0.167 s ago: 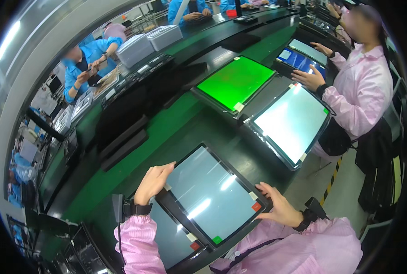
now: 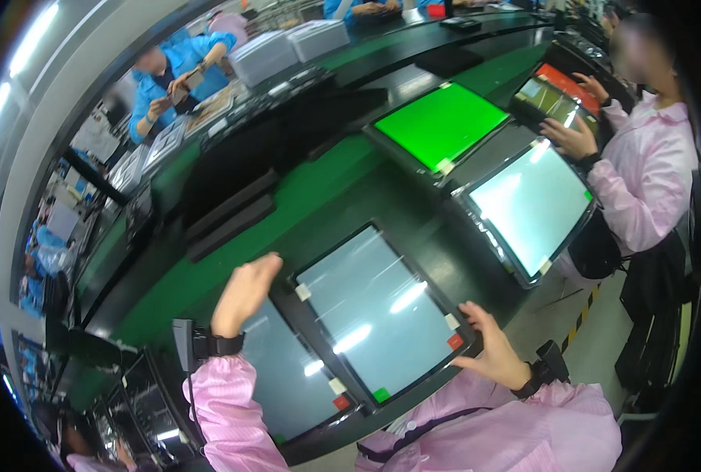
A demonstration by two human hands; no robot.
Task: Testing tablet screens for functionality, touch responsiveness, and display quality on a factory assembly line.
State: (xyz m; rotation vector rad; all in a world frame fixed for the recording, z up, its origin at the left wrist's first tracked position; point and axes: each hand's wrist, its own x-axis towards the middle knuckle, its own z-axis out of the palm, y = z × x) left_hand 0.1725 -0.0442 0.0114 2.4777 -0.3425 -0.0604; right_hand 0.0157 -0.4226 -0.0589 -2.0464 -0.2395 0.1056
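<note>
The right hand (image 2: 492, 352) grips the grey display panel (image 2: 378, 311) at its four-o'clock corner. The left hand (image 2: 244, 295), open with fingers loosely together, hovers at the panel's nine-o'clock edge, just off it. The panel lies tilted on the green surface (image 2: 319, 193), partly over a second panel (image 2: 287, 377) at seven o'clock.

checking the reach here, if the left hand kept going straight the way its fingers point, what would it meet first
Probably the long dark bar on the green bench, up-right of the left hand. The hand may be raised above the bench, so depth is unclear.
</note>
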